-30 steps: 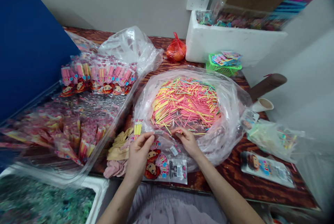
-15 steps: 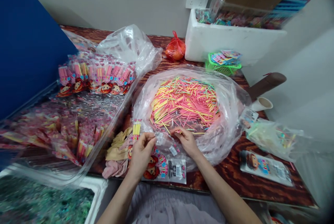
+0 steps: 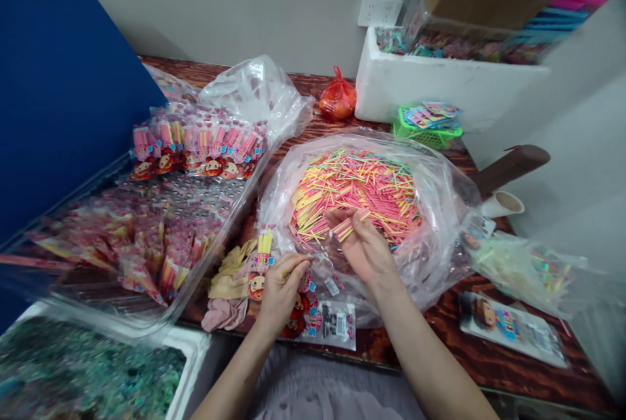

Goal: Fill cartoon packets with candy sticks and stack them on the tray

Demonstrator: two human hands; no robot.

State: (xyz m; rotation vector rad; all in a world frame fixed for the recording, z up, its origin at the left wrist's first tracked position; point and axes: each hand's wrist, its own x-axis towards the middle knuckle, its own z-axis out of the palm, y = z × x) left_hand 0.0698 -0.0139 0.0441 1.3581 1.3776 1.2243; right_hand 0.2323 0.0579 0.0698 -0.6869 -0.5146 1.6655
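Observation:
My right hand (image 3: 364,244) is curled round a small bundle of thin pink and yellow sticks (image 3: 343,229), palm turned up. Below it lies a big clear plastic bag (image 3: 440,211), rolled open around a heap of loose pink, yellow and green sticks (image 3: 352,185). The fingers of my left hand (image 3: 283,286) are pinched on the edge of a small clear packet (image 3: 328,276) with a white label. Under and beside that hand, flat printed packets (image 3: 337,324) lie at the table edge, along with a filled packet of yellow sticks (image 3: 264,247).
To the left, a clear tray (image 3: 195,289) holds several filled packets (image 3: 210,152). Beige and pink gloves (image 3: 225,312) lie beside it. Behind are a red bag (image 3: 337,97), a green basket (image 3: 425,136) and a white foam box (image 3: 440,90). A paper cup (image 3: 503,203) stands right.
My right hand has lifted from the near edge of the heap and turned palm up, showing the bundle of sticks. My left hand stays pinched near the packets. The view has shifted slightly.

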